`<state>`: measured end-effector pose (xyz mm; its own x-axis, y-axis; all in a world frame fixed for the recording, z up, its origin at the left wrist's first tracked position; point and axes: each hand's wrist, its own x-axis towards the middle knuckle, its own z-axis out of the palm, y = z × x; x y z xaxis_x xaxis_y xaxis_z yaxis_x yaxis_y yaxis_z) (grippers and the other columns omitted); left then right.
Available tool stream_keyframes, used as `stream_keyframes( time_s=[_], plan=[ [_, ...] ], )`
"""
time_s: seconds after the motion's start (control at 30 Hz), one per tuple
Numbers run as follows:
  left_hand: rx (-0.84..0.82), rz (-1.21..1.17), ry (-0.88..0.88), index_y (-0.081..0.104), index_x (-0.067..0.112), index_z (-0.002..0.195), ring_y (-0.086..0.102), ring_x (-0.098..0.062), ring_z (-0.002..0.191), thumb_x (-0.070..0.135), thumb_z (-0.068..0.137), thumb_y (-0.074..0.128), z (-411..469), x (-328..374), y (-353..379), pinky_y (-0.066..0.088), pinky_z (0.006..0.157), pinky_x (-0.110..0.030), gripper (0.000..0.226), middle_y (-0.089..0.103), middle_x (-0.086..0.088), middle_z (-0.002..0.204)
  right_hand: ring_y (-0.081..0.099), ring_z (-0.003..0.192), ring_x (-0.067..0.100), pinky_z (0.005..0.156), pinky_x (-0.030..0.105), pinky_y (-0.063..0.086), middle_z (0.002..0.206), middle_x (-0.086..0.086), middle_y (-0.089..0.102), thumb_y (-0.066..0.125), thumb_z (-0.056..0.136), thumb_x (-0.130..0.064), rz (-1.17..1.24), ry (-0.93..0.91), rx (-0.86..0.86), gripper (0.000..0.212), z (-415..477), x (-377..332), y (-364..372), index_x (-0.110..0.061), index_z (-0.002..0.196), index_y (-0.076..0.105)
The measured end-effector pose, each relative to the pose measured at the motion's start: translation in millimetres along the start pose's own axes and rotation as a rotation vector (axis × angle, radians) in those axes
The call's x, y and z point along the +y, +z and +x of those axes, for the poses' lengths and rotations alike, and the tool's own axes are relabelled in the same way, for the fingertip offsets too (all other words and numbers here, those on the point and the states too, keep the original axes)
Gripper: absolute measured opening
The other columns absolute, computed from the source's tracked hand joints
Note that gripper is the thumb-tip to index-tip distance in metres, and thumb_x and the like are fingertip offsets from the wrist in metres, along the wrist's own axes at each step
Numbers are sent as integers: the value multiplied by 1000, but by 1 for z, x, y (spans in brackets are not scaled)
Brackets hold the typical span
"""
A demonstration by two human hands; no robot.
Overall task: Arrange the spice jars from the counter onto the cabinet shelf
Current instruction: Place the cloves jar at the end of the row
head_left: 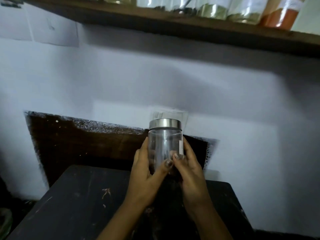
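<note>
Paper sheets: pale, flat on the wall at upper left, edges overlapping; we cannot read the marks on them.
Dark patch: brown-black area low on the white wall, ragged speckled top edge, just behind the counter.
Counter: black scuffed top, pale scratches, filling the lower middle of the view.
Left hand: wrapped round the jar's left side, thumb laid across the lower front, nail towards us.
Spice jar: clear, upright, gripped between both hands above the counter's back edge, in front of the wall and well below the shelf; we see something dark at its base, mostly hidden by fingers.
Lid: brushed metal, seated on the jar.
Right hand: curled round the jar's right side, thumb tip on the front glass beside the left thumb.
Shelf: dark wooden board slanting across the top.
Shelf jars: clear, standing side by side on the board, greenish contents, tops cut off by the frame.
Red-powder jar: furthest right that we can make out, orange-red contents.
</note>
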<state>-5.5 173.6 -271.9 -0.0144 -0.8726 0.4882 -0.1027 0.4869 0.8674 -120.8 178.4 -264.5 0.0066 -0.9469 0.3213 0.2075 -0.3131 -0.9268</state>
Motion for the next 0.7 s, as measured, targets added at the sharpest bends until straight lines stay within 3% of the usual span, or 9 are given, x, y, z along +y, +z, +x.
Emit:
stream_keyframes(
  time_s=[0.07, 0.13, 0.27, 0.37, 0.47, 0.53, 0.63, 0.7],
  plan=[
    [-57, -74, -36, 38, 32, 137, 59, -12, 107, 83, 52, 58, 2, 11, 10, 54, 87, -29, 101, 54, 1, 121, 65, 105, 9, 80, 26, 56, 119, -8, 65, 69, 62, -50, 12, 9, 48, 78, -6, -12, -8, -39, 135, 42],
    [-94, -134, -61, 46, 29, 131, 61, -22, 103, 79, 48, 64, 5, 21, 21, 55, 85, -40, 99, 57, -7, 118, 63, 107, 7, 84, 28, 55, 123, -10, 62, 67, 61, -56, 17, -1, 59, 82, -12, -24, -17, -40, 137, 40],
    [-140, -289, -70, 55, 19, 121, 67, -20, 97, 45, 71, 63, 10, 29, 37, 56, 74, -27, 57, 69, -5, 107, 61, 113, 11, 91, 31, 53, 121, -15, 64, 59, 75, -38, 132, -40, 58, 54, -17, -41, -39, -39, 128, 50],
    [-64, -312, -58, 50, 28, 118, 68, -6, 89, 32, 83, 61, 11, 34, 49, 53, 65, -15, 37, 70, 16, 100, 63, 111, 17, 89, 33, 53, 117, -5, 68, 64, 69, -21, 133, -52, 64, 63, -18, -49, -55, -35, 129, 51],
    [-12, -251, -19, 44, 32, 111, 66, 5, 83, 37, 86, 56, 13, 39, 65, 49, 62, -7, 29, 66, 31, 93, 65, 107, 16, 80, 27, 56, 114, -5, 69, 70, 59, -18, 146, -70, 140, 67, -19, -57, -69, -32, 123, 55],
    [-18, -208, -1, 45, 38, 114, 62, 10, 90, 44, 82, 52, 15, 44, 78, 47, 66, -5, 33, 64, 32, 100, 67, 103, 12, 75, 24, 57, 112, -8, 70, 72, 54, -18, 151, -76, 189, 69, -20, -64, -78, -30, 120, 56],
    [-23, -97, 63, 37, 44, 131, 50, 17, 106, 59, 74, 48, 16, 49, 98, 43, 79, -2, 60, 50, 26, 118, 69, 94, 7, 64, 19, 56, 104, -12, 72, 71, 54, -10, 152, -91, 250, 64, -22, -73, -93, -25, 114, 58],
    [-22, -51, 124, 32, 40, 137, 46, 19, 107, 55, 76, 50, 17, 53, 113, 38, 81, 2, 65, 44, 24, 120, 69, 87, 1, 59, 15, 54, 94, -18, 73, 70, 55, -7, 124, -102, 278, 60, -23, -81, -106, -24, 112, 58]
  ],
)
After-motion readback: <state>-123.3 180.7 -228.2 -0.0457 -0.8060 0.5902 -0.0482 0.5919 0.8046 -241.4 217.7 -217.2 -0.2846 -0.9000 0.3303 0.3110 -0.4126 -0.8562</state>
